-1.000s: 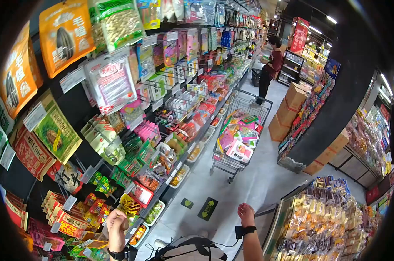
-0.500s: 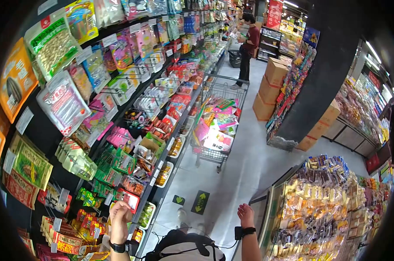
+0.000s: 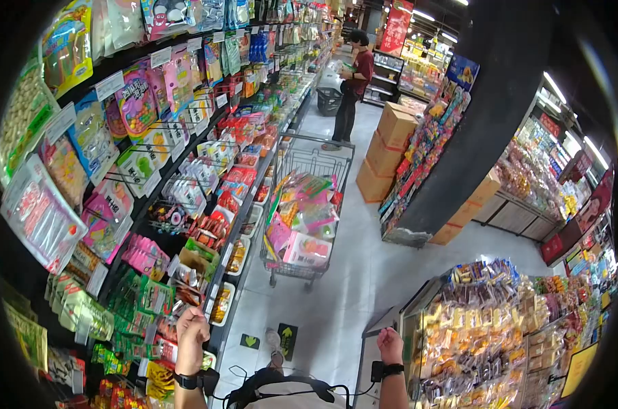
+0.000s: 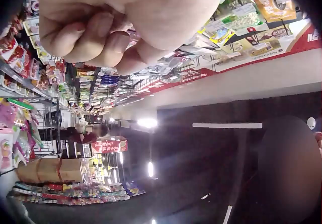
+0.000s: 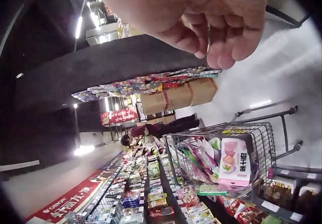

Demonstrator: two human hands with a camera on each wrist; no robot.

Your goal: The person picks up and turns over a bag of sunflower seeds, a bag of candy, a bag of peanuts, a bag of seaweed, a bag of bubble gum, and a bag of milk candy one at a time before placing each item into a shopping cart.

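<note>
My left hand (image 3: 194,328) is raised beside the snack shelf, its fingers loosely curled; in the left wrist view the curled fingers (image 4: 103,25) hold no visible object. On my other side, my right hand (image 3: 391,346) hangs near the bagged-snack display with loosely bent fingers (image 5: 221,43) and an empty palm. Ahead of both hands stands a wire shopping cart (image 3: 314,162), well out of reach. Colourful snack packs (image 3: 307,208) fill it, with a white and pink pack (image 5: 234,159) lying on top.
Hanging bags and trays line the snack shelf (image 3: 166,198) on the left. A display of bagged snacks (image 3: 486,327) flanks me on the right. Stacked cardboard boxes (image 3: 393,143) stand by a dark pillar (image 3: 452,157). Farther up the aisle, a person (image 3: 353,85) stands near a dark basket (image 3: 329,101).
My view has swung right and moved forward along the aisle, so the shelf and cart shift left. The cart looks slightly nearer. Both hands keep nearly the same pose.
</note>
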